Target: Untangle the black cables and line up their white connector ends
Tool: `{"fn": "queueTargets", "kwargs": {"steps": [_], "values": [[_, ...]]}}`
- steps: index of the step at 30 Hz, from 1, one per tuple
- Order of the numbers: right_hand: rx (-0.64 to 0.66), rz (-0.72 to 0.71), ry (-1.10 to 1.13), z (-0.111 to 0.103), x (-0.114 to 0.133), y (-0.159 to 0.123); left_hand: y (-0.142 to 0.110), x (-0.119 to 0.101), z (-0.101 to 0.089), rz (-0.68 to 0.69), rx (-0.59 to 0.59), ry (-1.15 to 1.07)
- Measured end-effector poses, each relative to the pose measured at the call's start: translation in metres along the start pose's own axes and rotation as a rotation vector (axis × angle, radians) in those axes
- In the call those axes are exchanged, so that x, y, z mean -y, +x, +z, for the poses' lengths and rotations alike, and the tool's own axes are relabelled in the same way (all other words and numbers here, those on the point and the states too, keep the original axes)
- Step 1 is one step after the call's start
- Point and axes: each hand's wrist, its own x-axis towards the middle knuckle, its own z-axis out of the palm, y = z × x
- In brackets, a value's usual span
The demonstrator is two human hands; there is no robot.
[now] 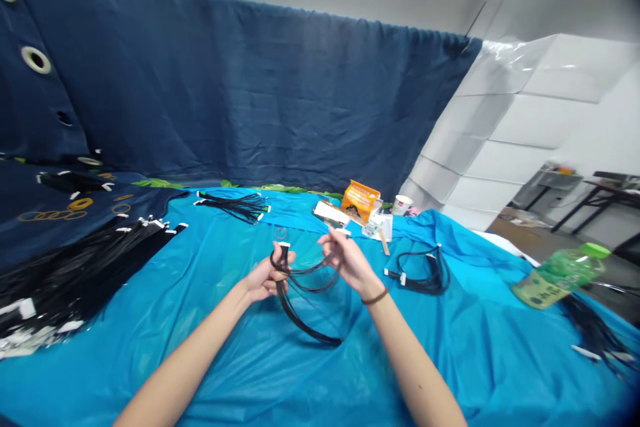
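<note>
My left hand (pixel 264 278) is closed around a black cable harness (pixel 300 320) just below a white connector that sticks up above the fingers. Several strands loop from there across to my right hand (pixel 350 261), whose fingers pinch them near another white connector. A thicker black length of the harness curves down and right below the hands. To the right of my right hand lies a coiled black harness (pixel 435 277) with white connectors. A thin rubber band (pixel 281 233) rests on the cloth just beyond my left hand.
Blue cloth (pixel 210 360) covers the table. A large pile of black harnesses (pixel 85 273) lies left, with yellow rubber bands (pixel 55 215) beyond. Another bundle (pixel 235 205) is behind. An orange packet (pixel 361 201), a paper cup (pixel 401 205) and a green-capped bottle (pixel 560 273) stand or lie right.
</note>
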Motion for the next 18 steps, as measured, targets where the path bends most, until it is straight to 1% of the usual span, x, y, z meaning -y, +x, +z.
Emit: {"fn": "queueTargets", "kwargs": {"steps": [3, 7, 10, 13, 15, 16, 18], "values": [[0.096, 0.107, -0.032, 0.025, -0.012, 0.005, -0.005, -0.007, -0.006, 0.059, 0.030, -0.072], [0.172, 0.160, -0.012, 0.047, -0.026, 0.010, -0.010, -0.017, -0.010, 0.096, 0.050, -0.103], [0.187, 0.176, 0.019, 0.053, -0.038, 0.013, -0.008, -0.013, -0.006, 0.037, 0.070, -0.068], [0.131, 0.190, 0.025, 0.051, -0.055, 0.014, -0.001, 0.001, 0.002, -0.052, 0.063, 0.004], [0.103, 0.200, 0.029, 0.047, -0.066, 0.013, 0.004, 0.012, 0.008, -0.088, -0.069, 0.185], [0.099, 0.208, 0.035, 0.044, -0.071, 0.013, 0.006, 0.017, 0.010, -0.065, -0.135, 0.284], [0.097, 0.220, 0.050, 0.038, -0.079, 0.013, 0.008, 0.022, 0.012, 0.029, -0.256, 0.461]]}}
